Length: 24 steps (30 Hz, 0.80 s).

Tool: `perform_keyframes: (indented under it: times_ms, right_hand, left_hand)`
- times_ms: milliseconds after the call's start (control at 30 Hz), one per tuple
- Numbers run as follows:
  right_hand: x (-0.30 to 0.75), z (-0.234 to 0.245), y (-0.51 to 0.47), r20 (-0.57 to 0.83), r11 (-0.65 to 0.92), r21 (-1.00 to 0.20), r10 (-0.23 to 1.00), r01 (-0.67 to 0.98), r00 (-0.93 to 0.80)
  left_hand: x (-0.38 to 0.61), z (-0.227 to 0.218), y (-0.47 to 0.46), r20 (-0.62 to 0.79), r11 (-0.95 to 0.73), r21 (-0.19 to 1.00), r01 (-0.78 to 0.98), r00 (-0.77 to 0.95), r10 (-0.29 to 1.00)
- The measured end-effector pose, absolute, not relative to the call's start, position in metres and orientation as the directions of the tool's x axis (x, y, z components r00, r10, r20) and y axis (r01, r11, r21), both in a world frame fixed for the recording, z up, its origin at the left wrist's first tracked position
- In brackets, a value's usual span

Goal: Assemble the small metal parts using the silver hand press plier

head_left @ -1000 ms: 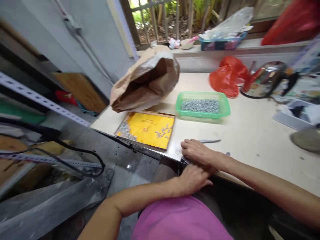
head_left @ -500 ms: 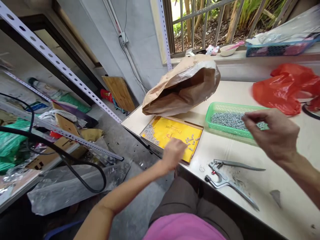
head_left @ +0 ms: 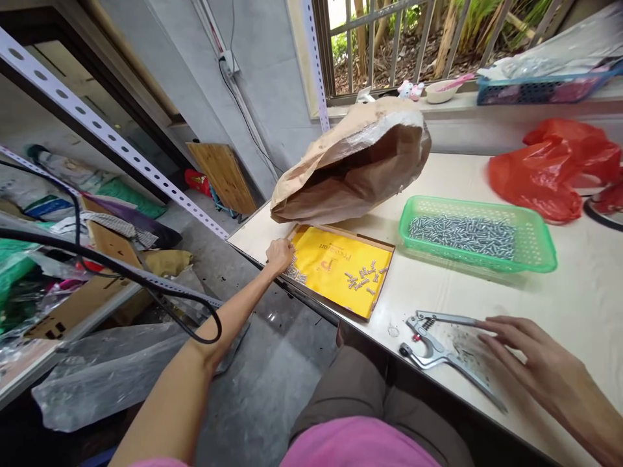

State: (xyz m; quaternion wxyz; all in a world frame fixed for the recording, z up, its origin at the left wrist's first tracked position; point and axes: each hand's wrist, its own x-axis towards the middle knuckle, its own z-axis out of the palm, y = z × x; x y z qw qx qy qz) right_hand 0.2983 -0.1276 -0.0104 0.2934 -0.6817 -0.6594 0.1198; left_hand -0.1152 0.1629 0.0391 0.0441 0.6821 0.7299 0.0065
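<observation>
My left hand reaches to the left end of a shallow tray lined with a printed yellow sheet. Its fingers are curled down over a heap of small silvery metal pieces, and the fingertips are hidden. More loose pieces, like short screws or pins, lie toward the tray's right side. My right hand is open, fingers stretched out beside the upper handle of metal hand pliers. Those fingertips overlap the handle's end; whether they touch it I cannot tell.
Behind the pliers, a green plastic basket holds many metal pins. A large brown paper bag lies gaping behind the tray. Red plastic bags sit at the back right. A perforated metal post and black cable cross the left.
My left hand has moved left across the tray, onto the heap. My right hand has come down from in front of the green basket to the pliers, its fingers now spread.
</observation>
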Motion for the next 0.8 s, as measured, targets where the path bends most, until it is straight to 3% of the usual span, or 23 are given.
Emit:
perform_keyframes:
  times_ms: [167, 233, 300, 367, 500, 800]
  right_hand:
    - [0.29, -0.002, -0.149, 0.184, 0.029, -0.574, 0.978, 0.818, 0.094]
    - [0.279, 0.005, -0.151, 0.161, 0.07, -0.55, 0.987, 0.833, 0.024]
    - [0.268, 0.01, -0.151, 0.104, 0.125, -0.51, 0.991, 0.851, -0.083]
    - [0.26, 0.012, -0.15, 0.058, 0.152, -0.45, 0.988, 0.88, -0.141]
    - [0.251, 0.012, -0.151, -0.021, 0.086, -0.333, 0.995, 0.939, -0.098]
    - [0.26, 0.014, -0.154, -0.041, 0.042, -0.217, 0.998, 0.975, -0.052]
  left_hand:
    - [-0.103, 0.064, 0.14, -0.04, -0.012, 0.171, 0.985, 0.019, 0.999]
    - [-0.081, 0.07, 0.112, -0.083, -0.069, 0.392, 0.917, 0.11, 0.99]
    - [-0.051, 0.07, 0.076, -0.189, -0.054, 0.675, 0.736, 0.243, 0.951]
    - [-0.019, 0.066, 0.039, -0.322, 0.046, 0.818, 0.573, 0.391, 0.862]
    - [0.034, 0.048, -0.01, -0.498, 0.152, 0.81, 0.566, 0.528, 0.688]
    - [0.074, 0.033, -0.013, -0.595, 0.109, 0.727, 0.678, 0.541, 0.594]
